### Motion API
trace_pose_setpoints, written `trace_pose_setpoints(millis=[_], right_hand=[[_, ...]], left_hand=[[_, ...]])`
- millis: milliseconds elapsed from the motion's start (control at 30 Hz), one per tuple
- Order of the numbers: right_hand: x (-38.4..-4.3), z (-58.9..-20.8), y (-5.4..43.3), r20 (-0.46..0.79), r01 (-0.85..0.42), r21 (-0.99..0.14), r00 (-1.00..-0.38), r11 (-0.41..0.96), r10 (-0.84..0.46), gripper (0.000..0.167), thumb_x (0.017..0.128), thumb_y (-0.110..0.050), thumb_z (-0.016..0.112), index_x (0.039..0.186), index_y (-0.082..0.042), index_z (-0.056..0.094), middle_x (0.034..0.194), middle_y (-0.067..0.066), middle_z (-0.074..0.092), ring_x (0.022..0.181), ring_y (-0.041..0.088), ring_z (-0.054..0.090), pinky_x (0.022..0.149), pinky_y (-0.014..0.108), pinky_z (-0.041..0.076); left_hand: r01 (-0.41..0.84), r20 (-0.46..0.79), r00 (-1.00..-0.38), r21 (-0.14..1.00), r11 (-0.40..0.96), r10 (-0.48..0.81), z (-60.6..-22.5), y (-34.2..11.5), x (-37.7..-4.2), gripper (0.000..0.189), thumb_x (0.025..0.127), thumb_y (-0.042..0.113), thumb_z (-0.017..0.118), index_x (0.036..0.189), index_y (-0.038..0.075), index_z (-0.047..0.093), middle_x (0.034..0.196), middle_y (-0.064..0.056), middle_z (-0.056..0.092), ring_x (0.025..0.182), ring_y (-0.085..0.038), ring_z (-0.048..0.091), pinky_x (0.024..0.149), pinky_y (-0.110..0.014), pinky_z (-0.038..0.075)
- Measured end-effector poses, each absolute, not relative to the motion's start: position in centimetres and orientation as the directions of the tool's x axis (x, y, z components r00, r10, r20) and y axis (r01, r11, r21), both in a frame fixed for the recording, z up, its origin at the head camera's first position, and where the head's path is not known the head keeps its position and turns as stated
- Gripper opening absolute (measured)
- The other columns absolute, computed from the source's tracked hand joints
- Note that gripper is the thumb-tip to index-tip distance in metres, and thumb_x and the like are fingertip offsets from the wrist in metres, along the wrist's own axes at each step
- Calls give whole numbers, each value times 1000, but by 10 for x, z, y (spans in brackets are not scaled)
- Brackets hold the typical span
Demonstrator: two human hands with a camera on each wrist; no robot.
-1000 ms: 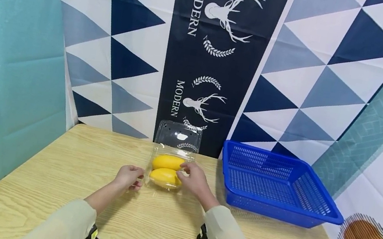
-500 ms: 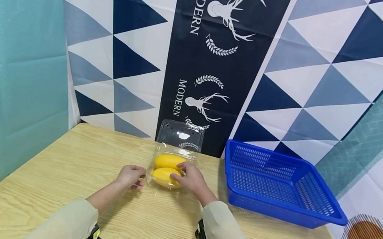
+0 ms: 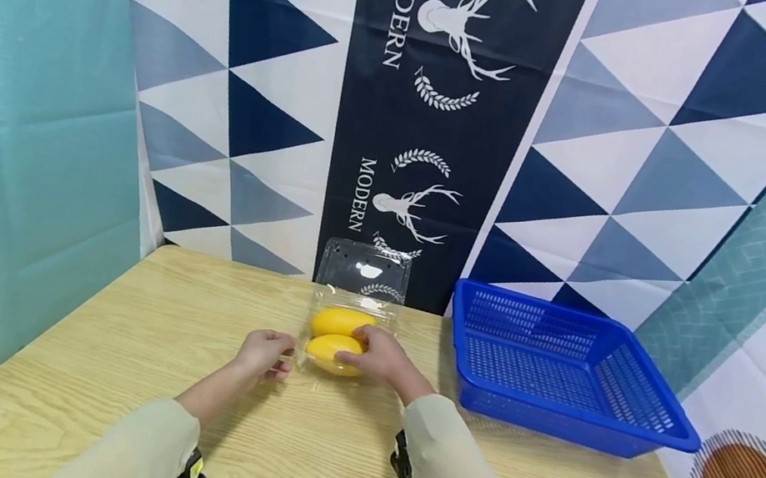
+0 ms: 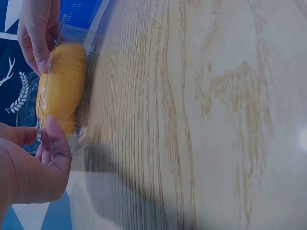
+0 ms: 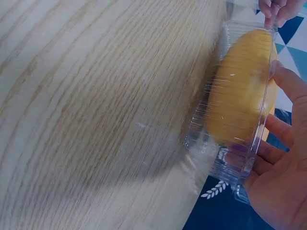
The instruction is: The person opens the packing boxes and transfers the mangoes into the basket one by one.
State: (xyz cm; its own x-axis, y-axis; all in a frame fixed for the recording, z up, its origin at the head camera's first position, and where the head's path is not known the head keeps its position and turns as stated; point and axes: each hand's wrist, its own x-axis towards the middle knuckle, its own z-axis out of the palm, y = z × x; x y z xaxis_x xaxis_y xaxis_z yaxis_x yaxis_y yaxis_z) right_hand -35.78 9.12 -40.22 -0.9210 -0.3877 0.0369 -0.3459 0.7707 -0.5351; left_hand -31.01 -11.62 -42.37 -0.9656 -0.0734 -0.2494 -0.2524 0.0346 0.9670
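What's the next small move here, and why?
Probably tighten the right hand and lift the near yellow fruit straight up: thumb and fingers span that fruit, the left hand pinches the clear box at its edge, and the lid stands open.

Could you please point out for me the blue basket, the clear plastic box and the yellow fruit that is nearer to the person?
Blue basket (image 3: pixel 531 371): head view, on its inside floor.
Clear plastic box (image 3: pixel 347 269): head view, on its raised lid.
Nearer yellow fruit (image 3: pixel 327 346): head view, on its uncovered left part.
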Motion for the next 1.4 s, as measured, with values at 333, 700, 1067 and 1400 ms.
trace_pose_setpoints(millis=[333,700,1067,1400], right_hand=[[-358,-399,91,12,-322,-546,-926,773,-378,59,78,-39,74,119,0,57,109,13,63,93,20,57,89,37,49],[-359,-398,90,-54,-270,-583,-928,767,-368,57,75,-34,78,117,-3,57,110,14,62,96,23,56,91,39,48],[-359,-397,91,-75,-246,-601,-930,761,-360,57,75,-36,78,118,-5,57,112,14,61,97,22,55,92,38,47],[-360,-393,89,-96,-252,-595,-921,763,-378,57,76,-35,77,120,-5,54,118,16,59,106,26,55,97,41,46]], left_hand=[[-240,-238,-968,971,20,-74,-424,-114,-311,31,97,12,46,121,-6,53,107,-20,58,57,-9,55,52,-19,51],[-241,-239,-968,970,30,-72,-426,-112,-309,31,97,12,47,122,-6,50,106,-19,57,59,-11,56,52,-19,51],[-212,-210,-976,977,29,-64,-427,-115,-313,42,94,11,52,134,1,44,109,-21,58,51,-8,55,45,-17,47],[-193,-189,-980,980,56,-66,-426,-115,-316,42,92,10,56,132,0,47,108,-22,59,54,-10,56,46,-17,46]])
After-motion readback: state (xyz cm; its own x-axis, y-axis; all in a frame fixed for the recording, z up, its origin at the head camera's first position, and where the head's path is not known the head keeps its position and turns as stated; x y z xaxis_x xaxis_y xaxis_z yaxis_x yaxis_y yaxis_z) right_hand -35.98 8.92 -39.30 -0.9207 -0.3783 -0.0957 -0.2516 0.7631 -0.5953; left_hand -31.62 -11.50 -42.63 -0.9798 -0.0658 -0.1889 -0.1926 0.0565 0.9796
